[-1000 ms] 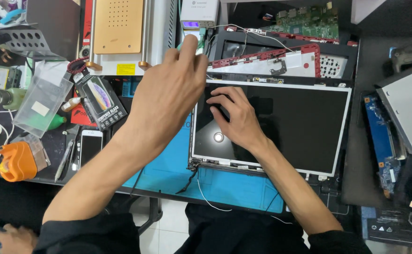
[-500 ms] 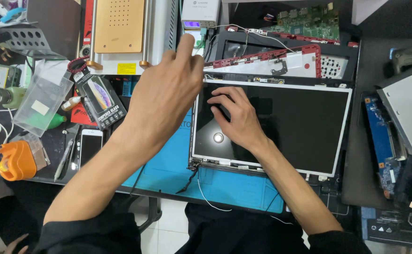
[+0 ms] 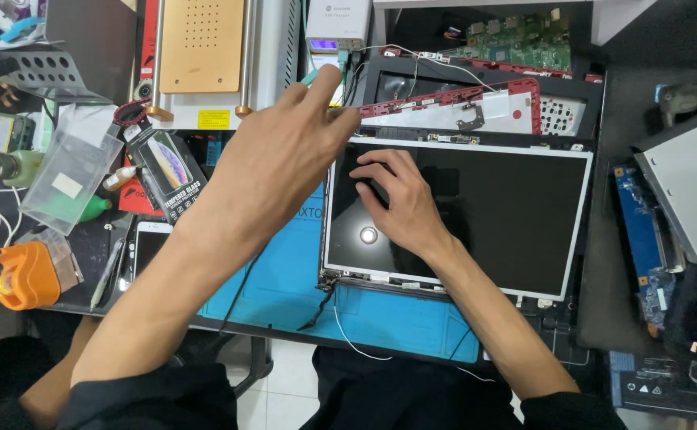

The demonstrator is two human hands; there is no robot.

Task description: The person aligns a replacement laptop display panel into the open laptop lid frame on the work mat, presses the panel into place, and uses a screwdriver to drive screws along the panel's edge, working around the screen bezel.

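A bare laptop screen panel (image 3: pixel 507 215) with a white frame lies flat on a blue work mat (image 3: pixel 285 287). My right hand (image 3: pixel 400 207) rests on the panel's left half, fingers spread and pressing the dark glass. My left hand (image 3: pixel 285 151) is raised above the panel's upper left corner. Its fingers are pinched on a thin teal tool (image 3: pixel 311 77) that points toward the back. A red lid frame (image 3: pixel 444 107) with hinges lies just behind the panel. Loose cables (image 3: pixel 324 299) hang from the panel's lower left corner.
A gold perforated plate (image 3: pixel 201 44) on a white machine stands at the back. A boxed screen protector (image 3: pixel 169 175), a phone (image 3: pixel 149 247), an orange tool (image 3: pixel 22 275) and bottles lie left. Circuit boards (image 3: pixel 639 231) and a grey metal cover (image 3: pixel 691 191) sit right.
Both hands stay almost where they were. My left hand has shifted very slightly over the panel's upper left corner.
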